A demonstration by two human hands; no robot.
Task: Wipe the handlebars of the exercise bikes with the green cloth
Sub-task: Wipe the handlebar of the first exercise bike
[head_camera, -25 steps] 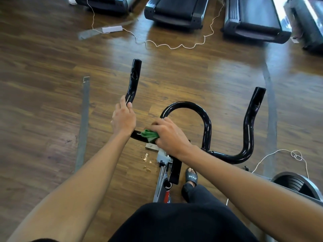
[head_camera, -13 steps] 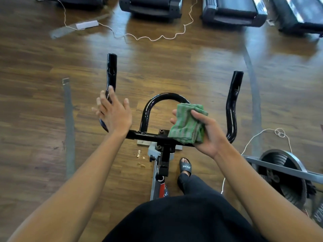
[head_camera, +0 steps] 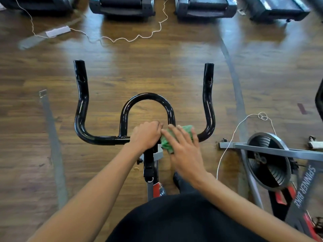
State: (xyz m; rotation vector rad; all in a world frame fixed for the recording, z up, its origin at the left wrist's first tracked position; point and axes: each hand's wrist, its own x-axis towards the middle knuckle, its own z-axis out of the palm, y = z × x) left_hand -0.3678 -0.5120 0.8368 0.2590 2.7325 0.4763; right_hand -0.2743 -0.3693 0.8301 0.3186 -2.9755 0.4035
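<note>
Pressing the green cloth (head_camera: 167, 145) onto the crossbar of the black handlebars (head_camera: 104, 138), just right of the centre loop, the right hand (head_camera: 185, 151) is lying flat over it with its fingers (head_camera: 174, 135) extended and slightly spread. The left hand (head_camera: 146, 135) is gripping the crossbar above the stem, fingers curled round the tube, just beside the cloth. A second bike's flywheel (head_camera: 269, 161) is standing on the wooden floor (head_camera: 157, 67) to the right.
</note>
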